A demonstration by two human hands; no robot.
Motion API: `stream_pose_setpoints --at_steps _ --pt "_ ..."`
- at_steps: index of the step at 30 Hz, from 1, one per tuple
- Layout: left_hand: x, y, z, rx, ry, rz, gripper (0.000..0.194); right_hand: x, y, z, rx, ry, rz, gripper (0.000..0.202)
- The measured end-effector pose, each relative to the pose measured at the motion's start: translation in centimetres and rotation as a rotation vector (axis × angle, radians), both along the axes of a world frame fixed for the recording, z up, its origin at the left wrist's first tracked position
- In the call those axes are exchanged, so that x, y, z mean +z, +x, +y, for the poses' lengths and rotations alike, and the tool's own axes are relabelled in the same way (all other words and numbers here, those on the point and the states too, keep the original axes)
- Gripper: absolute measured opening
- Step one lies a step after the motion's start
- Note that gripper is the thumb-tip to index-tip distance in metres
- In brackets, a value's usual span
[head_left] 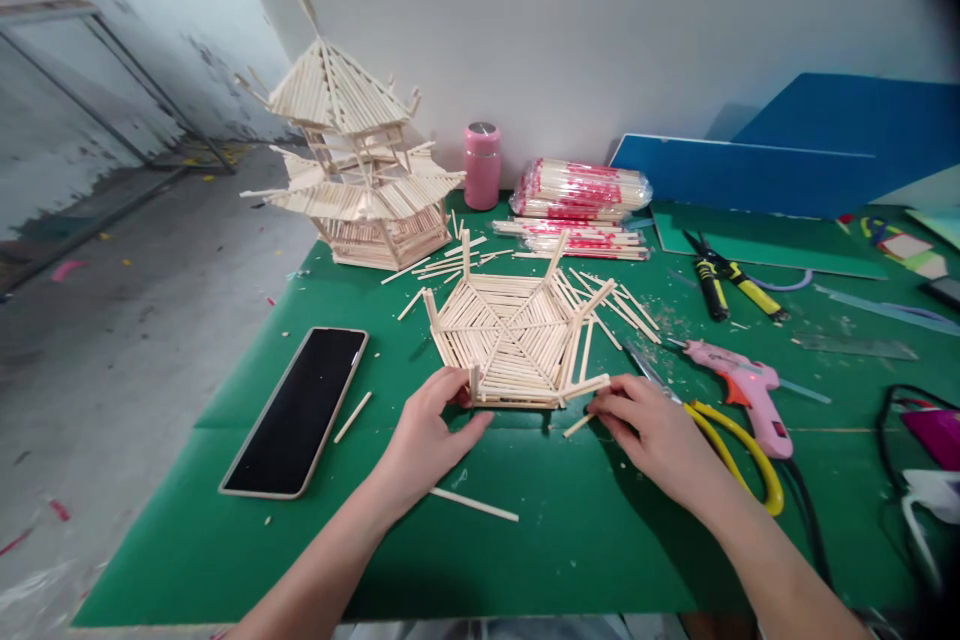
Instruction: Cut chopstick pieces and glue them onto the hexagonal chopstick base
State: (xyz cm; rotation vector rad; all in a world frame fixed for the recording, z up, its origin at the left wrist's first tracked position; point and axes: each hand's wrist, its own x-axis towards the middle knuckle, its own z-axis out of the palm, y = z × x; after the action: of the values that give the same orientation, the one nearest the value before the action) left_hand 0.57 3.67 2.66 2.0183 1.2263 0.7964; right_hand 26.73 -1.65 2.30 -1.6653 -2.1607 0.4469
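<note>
A hexagonal wooden stick frame [517, 350] lies on the green table, its middle filled with rows of sticks and short posts rising at its corners. My left hand [435, 430] has its fingers curled against the near left corner post, with the thumb held out in front. At the near right corner, my right hand [645, 430] pinches a short wooden stick [579, 425] beside the frame. Its fingertips are partly hidden beyond the hand. One loose stick [476, 504] lies in front of my left hand.
A stick pagoda [360, 180] stands at the back left, beside a pink flask [482, 165] and bagged sticks [581, 190]. To the left lies a phone [296, 415]. Yellow-handled scissors [739, 450], a pink glue gun [739, 385] and pliers [727, 275] lie to the right.
</note>
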Motion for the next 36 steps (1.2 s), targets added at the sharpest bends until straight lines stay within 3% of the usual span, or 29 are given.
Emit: stream_pose_setpoints --at_steps 4,17,27,36 --pt "-0.1 -0.4 0.7 -0.042 -0.076 -0.034 0.012 0.4 0.1 -0.7 -0.025 0.003 -0.05 0.023" --pt "0.0 -0.8 1.5 -0.117 -0.125 -0.064 0.006 -0.2 -3.7 -1.7 -0.279 0.036 0.353 0.012" --pt "-0.2 -0.6 1.9 -0.149 -0.124 -0.062 0.006 -1.2 -5.2 -0.6 -0.297 0.116 0.491 0.004" --pt "0.0 -0.7 1.7 -0.165 -0.121 -0.058 0.007 -1.5 -5.2 -0.5 -0.315 0.129 0.487 0.004"
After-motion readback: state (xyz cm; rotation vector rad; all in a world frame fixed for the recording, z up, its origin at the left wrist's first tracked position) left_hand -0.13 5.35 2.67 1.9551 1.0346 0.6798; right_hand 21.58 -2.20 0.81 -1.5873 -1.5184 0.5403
